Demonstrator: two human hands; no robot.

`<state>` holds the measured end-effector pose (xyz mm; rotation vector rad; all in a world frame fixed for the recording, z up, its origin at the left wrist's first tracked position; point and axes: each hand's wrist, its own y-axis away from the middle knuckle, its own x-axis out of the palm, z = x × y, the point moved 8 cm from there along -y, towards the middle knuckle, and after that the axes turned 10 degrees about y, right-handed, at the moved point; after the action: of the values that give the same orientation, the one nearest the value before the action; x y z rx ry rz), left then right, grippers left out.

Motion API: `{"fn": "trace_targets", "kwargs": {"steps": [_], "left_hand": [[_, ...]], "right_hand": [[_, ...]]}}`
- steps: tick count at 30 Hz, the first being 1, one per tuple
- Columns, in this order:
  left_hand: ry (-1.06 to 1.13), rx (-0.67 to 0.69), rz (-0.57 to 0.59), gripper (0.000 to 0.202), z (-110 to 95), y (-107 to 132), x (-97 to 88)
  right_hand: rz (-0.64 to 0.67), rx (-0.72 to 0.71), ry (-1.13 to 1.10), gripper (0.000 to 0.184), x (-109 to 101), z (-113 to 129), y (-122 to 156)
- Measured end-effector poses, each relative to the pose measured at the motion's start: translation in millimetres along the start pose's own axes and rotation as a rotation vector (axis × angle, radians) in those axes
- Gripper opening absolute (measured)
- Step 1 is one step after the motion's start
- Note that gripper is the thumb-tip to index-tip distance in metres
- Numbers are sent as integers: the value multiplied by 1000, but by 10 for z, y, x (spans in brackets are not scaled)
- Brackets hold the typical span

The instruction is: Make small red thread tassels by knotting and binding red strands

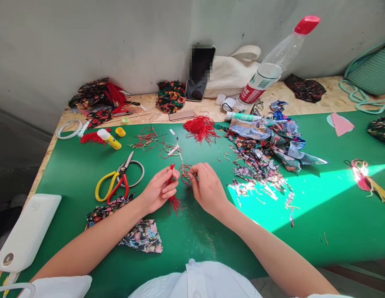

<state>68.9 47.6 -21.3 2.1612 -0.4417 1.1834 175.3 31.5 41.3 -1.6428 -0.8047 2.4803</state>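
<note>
A small red tassel (pixel 174 203) is pinched in my left hand (pixel 161 186), its knotted top poking up above the fingers and its fringe hanging below. Thumb and fingers of my right hand (pixel 208 188) are closed at the curled red thread (pixel 184 174) just right of the tassel; the exact grip is partly hidden. A pale cord (pixel 181 155) runs up from there to a loose tangle of red strands. Left of my left hand lie scissors (pixel 118 180) with one yellow and one red handle, over a ring-shaped roll (pixel 138 169).
Floral fabric scraps (pixel 145 236) lie by my left forearm, with more cuttings (pixel 257 153) heaped at the right. A red thread pile (pixel 201 127), glue stick (pixel 109 139), phone (pixel 199 74) and water bottle (pixel 257 85) stand or lie farther back. A white power bank (pixel 31 227) is at left.
</note>
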Motion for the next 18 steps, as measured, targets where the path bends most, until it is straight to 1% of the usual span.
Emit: {"fn": "trace_targets", "kwargs": {"steps": [3, 6, 11, 18], "left_hand": [[-102, -10, -15, 17, 42, 1, -4], [-155, -15, -18, 18, 68, 2, -8], [-117, 2, -27, 16, 53, -3, -28], [-93, 33, -24, 14, 17, -2, -6]], "right_hand": [[-58, 37, -50, 11, -68, -22, 9], [-80, 18, -77, 10, -96, 7, 16], [-90, -53, -85, 10, -105, 94, 8], [-77, -88, -99, 10, -82, 118, 15]]}}
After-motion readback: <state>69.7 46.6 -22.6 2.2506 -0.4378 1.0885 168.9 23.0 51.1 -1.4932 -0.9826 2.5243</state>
